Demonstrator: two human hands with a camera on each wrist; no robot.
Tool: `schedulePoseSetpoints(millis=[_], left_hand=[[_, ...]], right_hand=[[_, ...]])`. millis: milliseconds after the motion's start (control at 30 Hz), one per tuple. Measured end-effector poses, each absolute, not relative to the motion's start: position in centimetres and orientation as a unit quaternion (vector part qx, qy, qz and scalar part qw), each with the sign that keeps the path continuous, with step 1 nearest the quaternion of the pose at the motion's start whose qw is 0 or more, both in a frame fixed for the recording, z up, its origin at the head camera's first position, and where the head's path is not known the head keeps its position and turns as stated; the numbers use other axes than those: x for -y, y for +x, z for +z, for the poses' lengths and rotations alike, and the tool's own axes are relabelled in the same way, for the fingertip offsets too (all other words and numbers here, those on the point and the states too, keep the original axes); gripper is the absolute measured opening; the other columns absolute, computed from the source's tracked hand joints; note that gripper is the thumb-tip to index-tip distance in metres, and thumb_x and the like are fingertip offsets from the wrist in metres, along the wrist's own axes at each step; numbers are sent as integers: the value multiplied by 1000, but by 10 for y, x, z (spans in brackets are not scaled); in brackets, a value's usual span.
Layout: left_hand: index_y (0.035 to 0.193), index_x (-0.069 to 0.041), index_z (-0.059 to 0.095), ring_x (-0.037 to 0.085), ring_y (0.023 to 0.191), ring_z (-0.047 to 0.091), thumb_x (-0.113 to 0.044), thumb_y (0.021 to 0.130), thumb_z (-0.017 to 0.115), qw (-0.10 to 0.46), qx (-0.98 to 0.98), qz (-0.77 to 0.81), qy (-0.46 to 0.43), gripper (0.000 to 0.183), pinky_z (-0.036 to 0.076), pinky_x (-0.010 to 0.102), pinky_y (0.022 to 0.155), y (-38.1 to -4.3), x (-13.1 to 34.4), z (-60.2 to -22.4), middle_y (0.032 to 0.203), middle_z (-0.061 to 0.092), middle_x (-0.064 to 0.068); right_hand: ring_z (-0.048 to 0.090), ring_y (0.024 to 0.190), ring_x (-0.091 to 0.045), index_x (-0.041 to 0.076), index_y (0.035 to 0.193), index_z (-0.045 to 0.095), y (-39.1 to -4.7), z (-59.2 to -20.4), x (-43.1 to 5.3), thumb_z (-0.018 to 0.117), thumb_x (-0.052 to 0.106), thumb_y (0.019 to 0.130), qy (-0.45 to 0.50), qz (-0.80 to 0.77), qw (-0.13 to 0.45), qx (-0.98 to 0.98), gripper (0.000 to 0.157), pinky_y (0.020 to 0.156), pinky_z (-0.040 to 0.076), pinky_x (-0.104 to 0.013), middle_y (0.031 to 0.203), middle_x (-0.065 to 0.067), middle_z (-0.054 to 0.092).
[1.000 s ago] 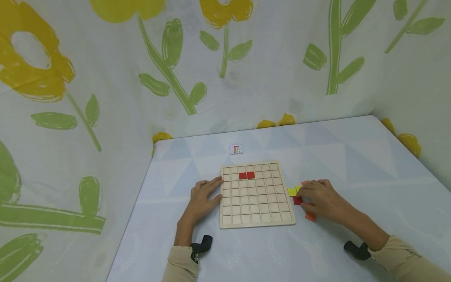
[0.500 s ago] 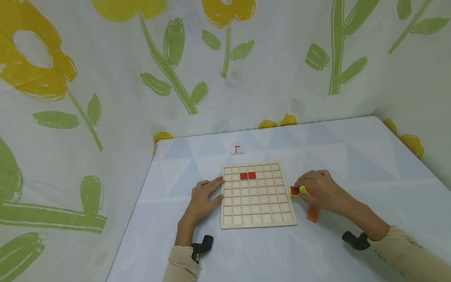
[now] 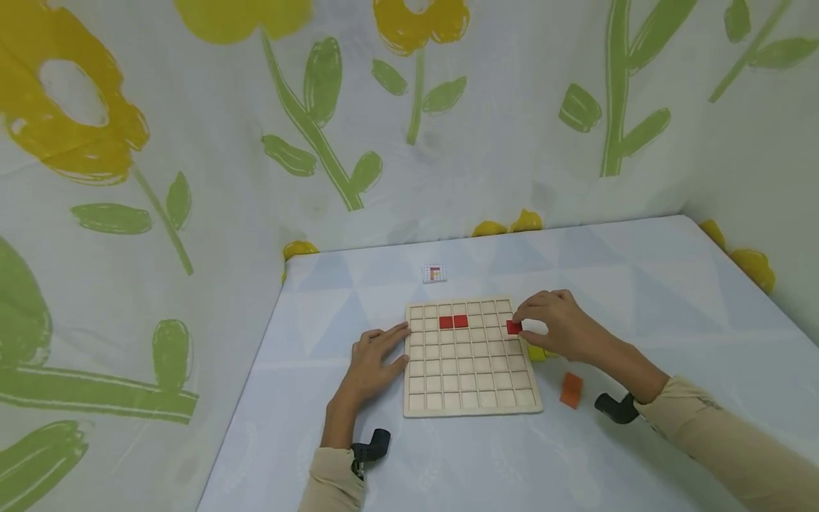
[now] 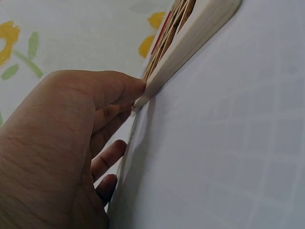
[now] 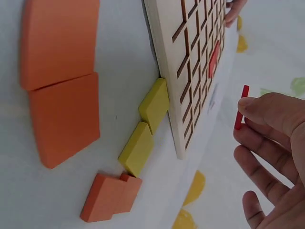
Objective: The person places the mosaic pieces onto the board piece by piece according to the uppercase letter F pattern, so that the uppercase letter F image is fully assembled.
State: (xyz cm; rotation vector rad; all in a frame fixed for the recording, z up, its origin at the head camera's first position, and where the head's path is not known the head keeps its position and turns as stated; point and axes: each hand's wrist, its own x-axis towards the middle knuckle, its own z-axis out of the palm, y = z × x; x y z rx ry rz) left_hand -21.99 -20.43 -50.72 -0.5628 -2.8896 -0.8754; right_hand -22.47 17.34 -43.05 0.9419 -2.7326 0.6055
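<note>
My right hand pinches a red square tile between thumb and fingertips, over the right edge of the wooden grid board. In the right wrist view that tile is seen edge-on, apart from the board. Two red tiles sit side by side in cells near the board's far side. My left hand touches the board's left edge with extended fingers. The left wrist view shows its thumb against the board's side. Two yellow tiles lie beside the board's right edge.
Several orange tiles lie on the table to the right of the board. A small card with a coloured grid pattern lies beyond the board. A flower-print cloth hangs behind the table.
My right hand has lifted a red tile from the loose tiles and carried it left and away from me to the board's right edge. The left hand has stayed in place.
</note>
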Motion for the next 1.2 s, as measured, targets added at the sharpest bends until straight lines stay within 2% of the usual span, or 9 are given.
schedulePoseSetpoints(millis=[333,500,767,1200], left_hand=[[147,-27,53,28,132,38,-34,96,61,41,936,-291,-192,52,26,53,104,-221,205,-510,153,44,-14],[147,-27,54,27,131,38,-34,96,62,42,936,-293,-192,52,26,53,104,-220,206,-516,153,44,-15],[147,-25,53,28,131,38,-34,97,62,48,931,-304,-197,51,25,53,105,-220,204,-517,154,44,-13],[147,-29,53,24,133,36,-33,96,62,35,940,-286,-182,52,26,51,104,-225,207,-510,154,41,-18]], right_hand=[[61,104,-26,13,101,77,-239,-436,-165,84,9,80,315,205,96,922,23,92,35,-52,105,-2,70],[61,106,-27,13,101,77,-243,-441,-158,84,14,81,318,200,81,923,21,93,36,-54,106,-1,71],[61,104,-28,13,99,77,-253,-436,-149,84,11,80,332,189,94,919,20,90,36,-54,106,-3,72],[61,103,-26,11,99,78,-268,-431,-134,84,14,81,347,196,87,913,18,89,35,-54,105,-3,72]])
